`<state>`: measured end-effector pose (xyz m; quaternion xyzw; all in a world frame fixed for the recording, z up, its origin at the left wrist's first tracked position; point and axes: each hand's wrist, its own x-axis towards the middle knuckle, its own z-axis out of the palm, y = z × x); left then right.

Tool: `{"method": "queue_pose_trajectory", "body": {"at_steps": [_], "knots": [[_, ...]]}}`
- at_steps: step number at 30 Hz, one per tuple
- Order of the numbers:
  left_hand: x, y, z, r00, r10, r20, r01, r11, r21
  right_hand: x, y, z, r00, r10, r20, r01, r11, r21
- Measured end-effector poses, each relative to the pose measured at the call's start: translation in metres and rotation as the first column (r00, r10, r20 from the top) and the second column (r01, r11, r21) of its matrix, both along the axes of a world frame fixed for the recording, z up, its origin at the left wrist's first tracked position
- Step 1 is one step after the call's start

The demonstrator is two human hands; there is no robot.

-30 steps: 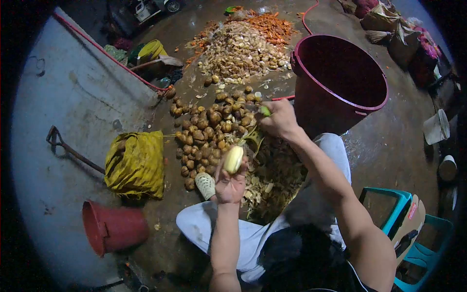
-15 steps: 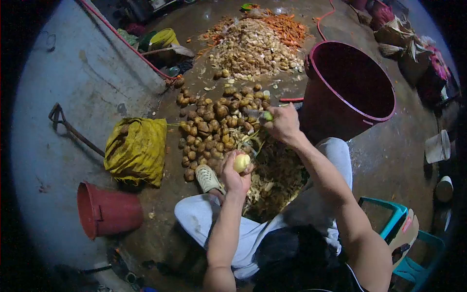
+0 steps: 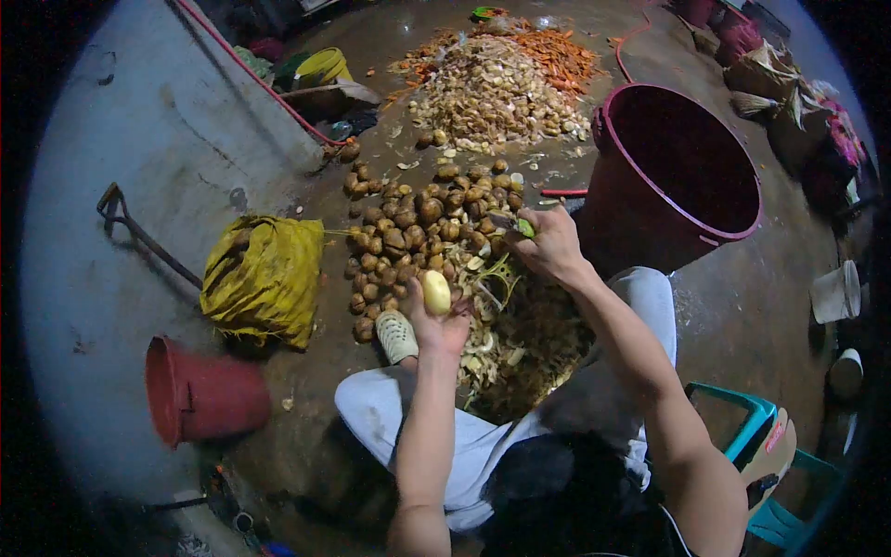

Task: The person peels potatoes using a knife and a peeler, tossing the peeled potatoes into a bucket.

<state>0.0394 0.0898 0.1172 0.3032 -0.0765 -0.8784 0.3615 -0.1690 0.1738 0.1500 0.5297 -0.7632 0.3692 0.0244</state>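
Wears a black top (image 3: 557, 492) with thin white trim (image 3: 676, 529), loose pale grey trousers (image 3: 473, 462) smudged near one knee (image 3: 364, 397), and a cream shoe (image 3: 397, 334) with dark spots; shows both arms (image 3: 425, 441) bare

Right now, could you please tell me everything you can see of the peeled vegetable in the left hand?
The peeled vegetable is pale yellow, rounded and longer than wide, with a smooth surface. No brown skin shows on its visible side. It rests in the left hand, its length running up the picture, its underside hidden. The right hand is apart from it.
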Motion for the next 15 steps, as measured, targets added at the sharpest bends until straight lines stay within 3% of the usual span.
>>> {"method": "queue_pose_trajectory", "body": {"at_steps": [2,4,6,7,10,12,14,15], "knots": [[0.003,-0.012,-0.029,0.998,-0.058,0.022,0.058,0.998,0.001,-0.001,-0.001,-0.002,0.99,0.005,0.143,-0.007,1.0,0.008],[0.004,-0.01,-0.023,0.997,-0.064,0.039,0.06,0.994,0.095,0.001,-0.003,-0.007,0.991,-0.014,0.131,0.013,1.0,0.008],[0.003,-0.001,-0.019,0.991,-0.107,0.085,0.113,0.991,-0.071,0.003,-0.004,-0.011,0.999,-0.039,0.021,0.039,0.999,0.033],[-0.002,0.006,-0.001,0.975,-0.107,0.194,0.117,0.992,-0.044,0.005,-0.004,-0.009,0.998,-0.019,0.057,0.015,0.996,0.083],[-0.009,0.024,0.009,0.974,-0.115,0.194,0.131,0.989,-0.07,0.027,-0.001,0.006,0.996,0.073,-0.051,-0.079,0.99,-0.117],[-0.009,0.023,-0.01,0.98,-0.098,0.175,0.105,0.994,-0.035,0.026,0.0,0.011,0.99,0.066,-0.121,-0.085,0.983,-0.16],[0.002,0.025,-0.013,0.958,-0.243,0.154,0.271,0.942,-0.199,0.001,-0.003,-0.001,0.999,0.018,-0.05,-0.027,0.983,-0.179],[0.0,0.024,-0.008,0.949,-0.193,0.249,0.248,0.945,-0.214,-0.009,-0.003,0.0,0.984,-0.111,-0.14,0.1,0.992,-0.083]]}}
